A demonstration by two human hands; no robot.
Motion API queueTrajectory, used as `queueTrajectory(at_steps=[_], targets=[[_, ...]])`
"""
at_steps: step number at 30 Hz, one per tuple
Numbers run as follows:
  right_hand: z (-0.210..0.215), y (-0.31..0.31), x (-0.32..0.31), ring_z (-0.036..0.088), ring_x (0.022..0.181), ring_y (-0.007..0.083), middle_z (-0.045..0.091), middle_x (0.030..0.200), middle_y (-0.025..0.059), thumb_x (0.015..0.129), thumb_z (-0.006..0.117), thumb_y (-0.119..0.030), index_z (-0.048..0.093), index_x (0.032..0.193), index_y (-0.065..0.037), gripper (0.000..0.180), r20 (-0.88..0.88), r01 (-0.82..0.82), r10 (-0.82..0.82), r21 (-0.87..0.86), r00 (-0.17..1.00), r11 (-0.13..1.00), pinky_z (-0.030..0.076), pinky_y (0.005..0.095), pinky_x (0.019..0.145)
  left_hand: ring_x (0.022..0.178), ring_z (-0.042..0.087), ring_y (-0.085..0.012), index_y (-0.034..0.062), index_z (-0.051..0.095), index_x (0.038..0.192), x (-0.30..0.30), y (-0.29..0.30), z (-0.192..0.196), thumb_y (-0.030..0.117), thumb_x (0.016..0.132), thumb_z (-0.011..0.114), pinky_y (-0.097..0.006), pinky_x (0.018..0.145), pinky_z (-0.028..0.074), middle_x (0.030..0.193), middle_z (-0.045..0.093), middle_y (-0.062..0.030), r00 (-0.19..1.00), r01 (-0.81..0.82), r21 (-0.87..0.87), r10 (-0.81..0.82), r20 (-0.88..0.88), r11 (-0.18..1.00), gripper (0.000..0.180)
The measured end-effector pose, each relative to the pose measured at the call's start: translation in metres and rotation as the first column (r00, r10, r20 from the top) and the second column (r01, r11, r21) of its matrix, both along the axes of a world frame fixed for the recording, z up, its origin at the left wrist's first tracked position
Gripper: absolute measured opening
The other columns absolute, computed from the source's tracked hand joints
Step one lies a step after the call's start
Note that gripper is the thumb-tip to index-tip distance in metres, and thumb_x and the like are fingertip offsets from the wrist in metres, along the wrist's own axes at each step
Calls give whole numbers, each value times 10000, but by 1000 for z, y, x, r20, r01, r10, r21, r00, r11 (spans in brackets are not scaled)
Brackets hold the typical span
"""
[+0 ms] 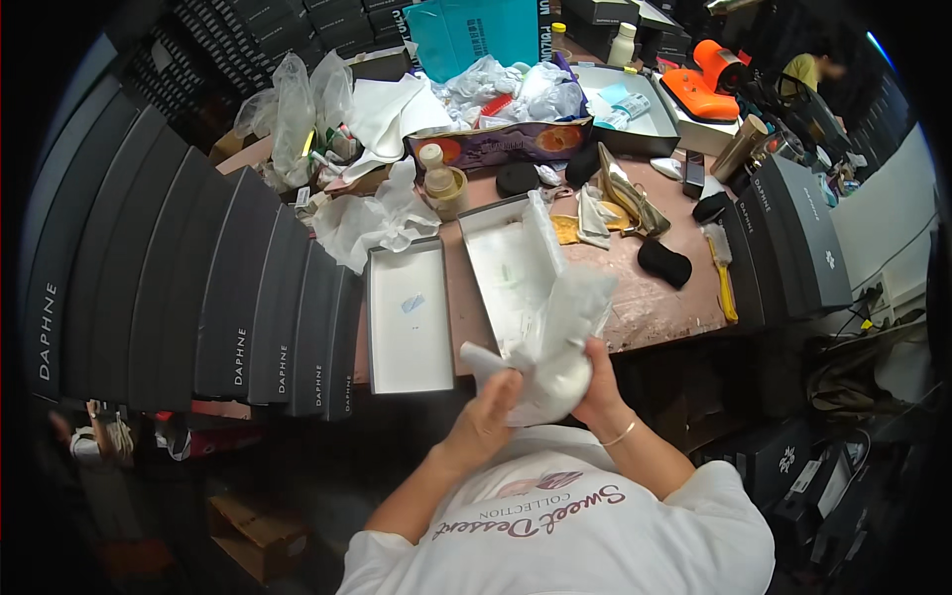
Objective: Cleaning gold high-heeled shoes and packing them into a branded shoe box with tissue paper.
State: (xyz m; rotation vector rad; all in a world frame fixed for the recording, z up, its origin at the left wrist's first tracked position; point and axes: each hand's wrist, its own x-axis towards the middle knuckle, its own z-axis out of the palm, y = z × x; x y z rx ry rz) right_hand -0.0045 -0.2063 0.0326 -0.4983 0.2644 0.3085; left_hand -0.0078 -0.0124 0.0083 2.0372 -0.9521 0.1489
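The pinkish-brown, flat-topped bench (654,319) carries a deep rectangular grey box with a white lining (488,241). To its left lies a shallow rectangular grey tray with a white interior (409,347). The loosely wrapped bundle of thin white paper (563,385) is held in front of the torso, at the near end of the box. Its contents are hidden. The right hand (599,383) curls around the bundle's right side; the left hand (488,405) lies at its left side, fingers together, pinch not discernible. Handling, by judgement: light; wrapper soft, slippery and easily torn. Support the rounded lower part from both sides; avoid pulling loose paper edges.
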Motion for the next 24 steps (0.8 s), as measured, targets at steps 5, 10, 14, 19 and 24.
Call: queueTrajectory(at_steps=[5,10,14,19,24], targets=[[-25,-25,-35,561,1110,233,543,1243,125,855,608,-414,371,1356,-18,681,-75,-102,89,-204,993,974,474,375,939,1044,548,-329,32,323,1411,64,-35,30,-20,686,687,-408,835,501,1160,516,-190,999,32,310,-33,-3,950,812],[-39,-127,-49,601,1044,256,561,1229,111,753,616,-652,390,1356,-52,880,80,155,-136,-330,987,931,512,409,877,1029,551,-276,-39,289,1390,161,-58,-54,287,765,734,-345,820,493,1182,521,-211,588,-166,35,127,-799,986,834],[-25,-150,-58,577,1077,266,525,1277,102,796,602,-599,357,1383,-71,826,204,356,-299,-373,932,856,490,421,906,817,608,-230,-49,283,1361,169,-101,-77,328,778,731,-322,698,505,1072,575,-201,328,-160,292,330,-885,943,826],[-39,-146,-61,499,1196,256,471,1352,71,869,549,-530,342,1403,-91,722,326,326,-231,-278,917,903,433,418,987,703,644,-279,0,468,1247,177,-94,-103,359,747,716,-341,661,516,940,619,-226,615,212,478,264,-743,853,664],[-37,-141,-52,522,1166,256,494,1327,79,850,559,-553,361,1390,-89,739,336,276,-175,-280,925,920,443,420,970,898,612,-326,23,584,1123,152,-89,-75,272,748,705,-358,797,487,994,590,-211,770,25,456,274,-576,890,466]])
